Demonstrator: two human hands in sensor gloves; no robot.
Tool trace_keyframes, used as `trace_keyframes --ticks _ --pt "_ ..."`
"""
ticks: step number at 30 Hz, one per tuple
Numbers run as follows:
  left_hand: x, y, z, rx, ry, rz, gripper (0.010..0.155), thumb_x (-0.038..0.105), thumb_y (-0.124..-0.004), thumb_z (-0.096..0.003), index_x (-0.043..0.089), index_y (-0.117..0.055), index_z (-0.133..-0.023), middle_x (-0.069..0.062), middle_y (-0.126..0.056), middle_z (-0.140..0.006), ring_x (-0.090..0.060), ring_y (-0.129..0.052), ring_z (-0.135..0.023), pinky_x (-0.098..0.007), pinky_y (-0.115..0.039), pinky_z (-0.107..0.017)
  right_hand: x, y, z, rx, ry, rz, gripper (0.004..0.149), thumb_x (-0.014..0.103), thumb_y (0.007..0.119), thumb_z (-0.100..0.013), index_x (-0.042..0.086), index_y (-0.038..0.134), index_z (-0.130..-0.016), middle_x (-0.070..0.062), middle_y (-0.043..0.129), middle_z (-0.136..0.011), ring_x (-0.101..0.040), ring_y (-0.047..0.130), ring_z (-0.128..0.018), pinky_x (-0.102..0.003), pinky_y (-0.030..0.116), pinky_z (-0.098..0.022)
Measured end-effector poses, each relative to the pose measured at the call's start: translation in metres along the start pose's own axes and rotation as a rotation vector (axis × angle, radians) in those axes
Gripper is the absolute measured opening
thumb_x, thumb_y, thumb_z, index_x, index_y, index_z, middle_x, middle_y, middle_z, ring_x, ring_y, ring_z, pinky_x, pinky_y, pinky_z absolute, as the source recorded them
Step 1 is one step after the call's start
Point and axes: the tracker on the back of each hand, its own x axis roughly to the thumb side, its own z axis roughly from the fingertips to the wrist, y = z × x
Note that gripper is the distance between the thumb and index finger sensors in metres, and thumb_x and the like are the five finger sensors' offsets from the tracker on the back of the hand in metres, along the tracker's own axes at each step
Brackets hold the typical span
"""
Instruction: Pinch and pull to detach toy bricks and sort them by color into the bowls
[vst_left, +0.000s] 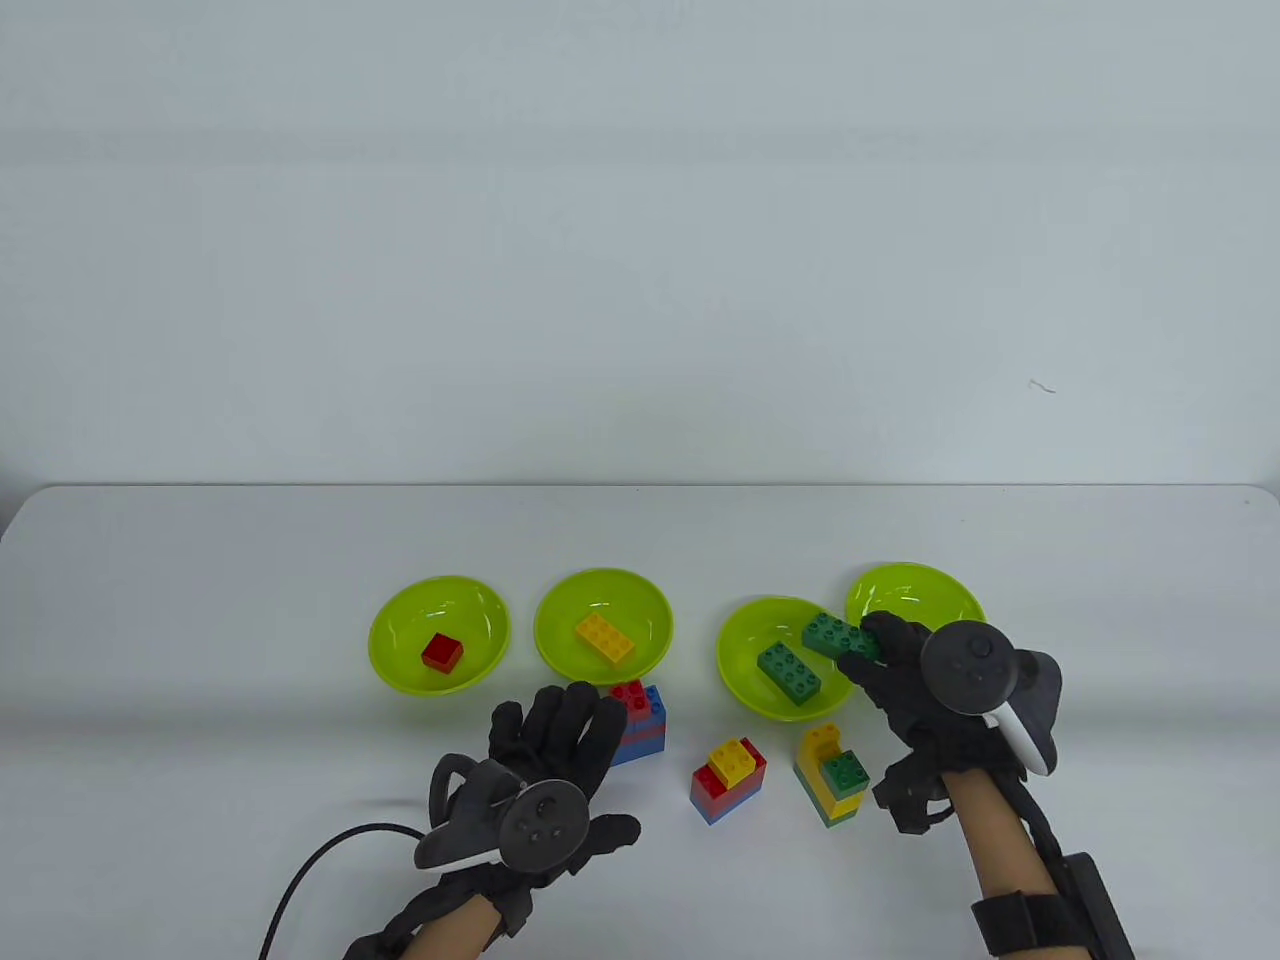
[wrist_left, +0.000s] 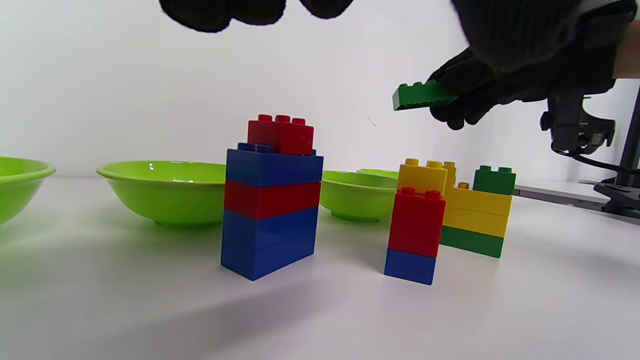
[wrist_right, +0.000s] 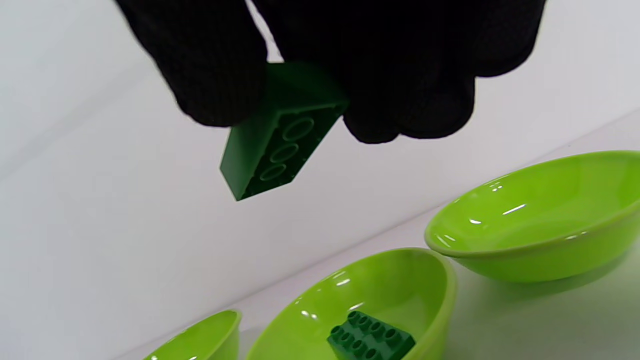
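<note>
Two grips in our sight: right hand (vst_left: 905, 665) pinches green brick (vst_left: 840, 636) above third bowl (vst_left: 745, 690), already holding one green brick (vst_left: 789, 673); left hand (vst_left: 545, 745) open, fingers straight, beside blue-red stack (vst_left: 640, 720) on counter (vst_left: 200, 620).

Bright, even overhead light fills all three views, nearly bleaching the white table (vst_left: 200, 560) and wall. Shadows are soft: a faint grey smear lies under the left hand (vst_left: 545, 770) and beside the blue and red brick stack (wrist_left: 272, 200). Small white glare streaks sit on the bowl (wrist_right: 540, 220) below the right hand's (vst_left: 925, 690) fingers (wrist_right: 210, 75), which are blurred featureless black. The table view is sharp throughout; the wrist views bend slightly at their edges.
</note>
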Motion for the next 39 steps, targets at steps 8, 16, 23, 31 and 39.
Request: trace_keyframes --ticks 8,16,23,31,39 --pt "0.001 0.0 -0.001 -0.006 -0.003 0.009 0.095 0.063 -0.068 -0.0493 0.008 -0.03 -0.117 -0.034 -0.037 -0.118 -0.06 -0.046 -0.108 -0.081 -0.036 -0.067 -0.013 0.017 -0.02 0.073 0.097 0.139 0.059 0.039 0.084 -0.051 0.004 0.073 -0.098 -0.022 0.086 -0.088 -0.04 0.088 -0.073 -0.056 0.065 -0.064" --pt "-0.002 0.0 -0.003 -0.016 0.003 0.024 0.094 0.063 -0.068 -0.0495 0.008 -0.031 -0.116 -0.034 -0.037 -0.118 -0.06 -0.047 -0.108 -0.081 -0.036 -0.067 -0.019 0.037 -0.028 0.109 0.133 0.176 0.059 0.039 0.084 -0.051 0.005 0.073 -0.097 -0.022 0.086 -0.088 -0.04 0.088 -0.073 -0.056 0.065 -0.064" --pt "-0.003 0.0 -0.002 -0.027 0.005 0.024 0.094 0.063 -0.068 -0.0493 0.008 -0.031 -0.116 -0.034 -0.037 -0.118 -0.06 -0.047 -0.108 -0.081 -0.036 -0.067 -0.016 0.029 -0.018 0.048 0.08 0.124 0.069 0.042 0.081 -0.052 0.004 0.062 -0.106 -0.026 0.072 -0.103 -0.049 0.076 -0.089 -0.062 0.055 -0.069" --pt "-0.006 0.001 -0.001 -0.023 0.015 0.027 0.094 0.063 -0.068 -0.0494 0.008 -0.031 -0.116 -0.034 -0.037 -0.118 -0.06 -0.047 -0.108 -0.081 -0.036 -0.067 0.018 -0.01 0.04 0.105 -0.145 0.056 0.082 0.048 0.078 -0.054 0.004 0.044 -0.115 -0.03 0.048 -0.117 -0.062 0.05 -0.102 -0.07 0.039 -0.072" --pt "-0.01 -0.001 -0.002 -0.035 0.024 0.033 0.094 0.062 -0.068 -0.0495 0.007 -0.031 -0.116 -0.034 -0.037 -0.118 -0.06 -0.047 -0.108 -0.081 -0.037 -0.067 0.031 0.002 0.093 0.169 -0.266 0.147 0.088 0.056 0.074 -0.055 0.012 0.031 -0.119 -0.028 0.031 -0.123 -0.065 0.031 -0.106 -0.075 0.029 -0.071"
